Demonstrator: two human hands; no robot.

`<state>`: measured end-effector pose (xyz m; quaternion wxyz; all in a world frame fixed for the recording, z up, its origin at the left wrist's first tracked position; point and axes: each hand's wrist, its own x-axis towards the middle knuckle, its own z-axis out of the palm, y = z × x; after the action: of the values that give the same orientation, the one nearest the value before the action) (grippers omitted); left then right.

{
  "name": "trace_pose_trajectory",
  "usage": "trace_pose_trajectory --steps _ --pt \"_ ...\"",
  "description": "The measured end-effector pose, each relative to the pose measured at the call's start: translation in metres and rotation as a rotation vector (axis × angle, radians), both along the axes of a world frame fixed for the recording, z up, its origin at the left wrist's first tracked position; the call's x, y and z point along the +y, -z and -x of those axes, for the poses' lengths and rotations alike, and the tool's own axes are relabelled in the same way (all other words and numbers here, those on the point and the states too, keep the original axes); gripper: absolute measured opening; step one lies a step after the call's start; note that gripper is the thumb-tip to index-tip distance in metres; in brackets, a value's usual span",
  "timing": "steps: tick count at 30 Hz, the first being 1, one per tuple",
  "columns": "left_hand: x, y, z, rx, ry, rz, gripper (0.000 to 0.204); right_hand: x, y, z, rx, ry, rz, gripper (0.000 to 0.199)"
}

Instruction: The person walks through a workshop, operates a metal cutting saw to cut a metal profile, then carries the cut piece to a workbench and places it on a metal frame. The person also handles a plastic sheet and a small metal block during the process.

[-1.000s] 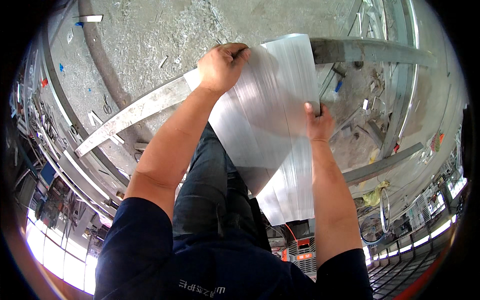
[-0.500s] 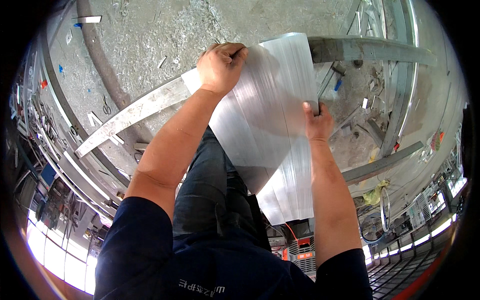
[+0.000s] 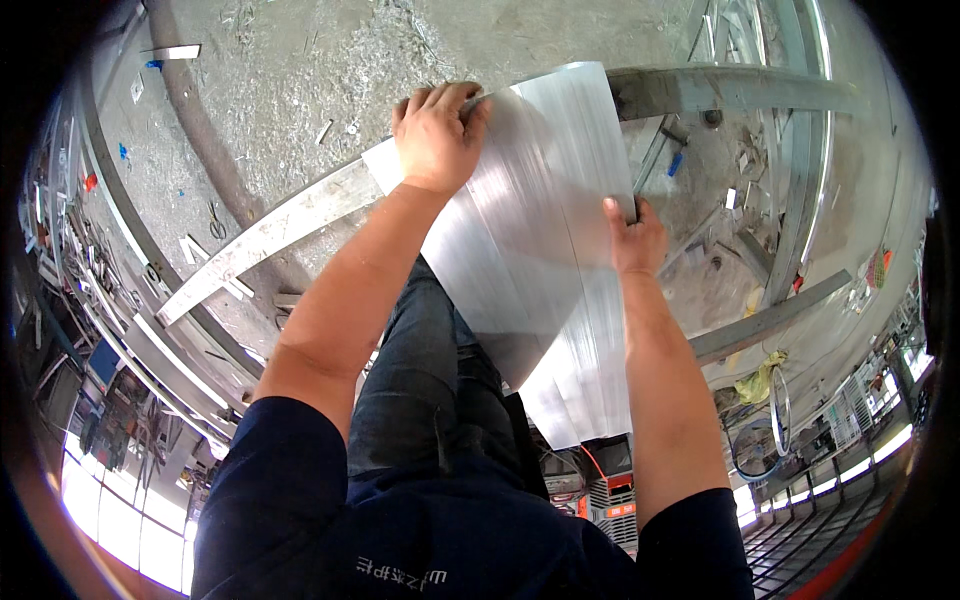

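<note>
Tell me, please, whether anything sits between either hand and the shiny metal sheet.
Nothing visible does. The left hand rests on the metal sheet at its far left corner, and the right hand clasps its right edge, both in direct contact.

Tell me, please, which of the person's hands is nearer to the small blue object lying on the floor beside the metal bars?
The right hand: it grips the shiny metal sheet's right edge, just below-left of the blue object. The left hand holds the sheet's top-left corner, farther away.

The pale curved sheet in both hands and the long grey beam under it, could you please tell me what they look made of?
The pale curved sheet looks like thin bright metal, perhaps aluminium: brushed streaks and a soft sheen. The long grey beam seems to be duller, scuffed metal. Left hand and right hand each hold a sheet edge.
</note>
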<state>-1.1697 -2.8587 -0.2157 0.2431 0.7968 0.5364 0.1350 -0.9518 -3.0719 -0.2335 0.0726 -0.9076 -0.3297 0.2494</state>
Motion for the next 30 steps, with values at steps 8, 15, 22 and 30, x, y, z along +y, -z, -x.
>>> trace_pose_trajectory --steps 8,15,22,30 --pt "-0.094 -0.026 -0.006 0.184 0.829 0.224 0.081 0.003 -0.001 0.005 0.029 0.094 0.000 0.062" --pt "-0.099 -0.023 -0.015 0.328 0.917 0.254 0.083 0.023 -0.027 -0.001 0.172 0.077 0.114 0.073" --pt "-0.096 -0.048 -0.028 0.540 0.981 0.310 0.088 -0.007 -0.068 0.070 -0.203 0.144 -0.061 0.083" --pt "-0.008 -0.035 0.048 0.163 0.912 0.173 0.067 -0.189 -0.160 0.247 0.580 0.469 0.119 0.062"
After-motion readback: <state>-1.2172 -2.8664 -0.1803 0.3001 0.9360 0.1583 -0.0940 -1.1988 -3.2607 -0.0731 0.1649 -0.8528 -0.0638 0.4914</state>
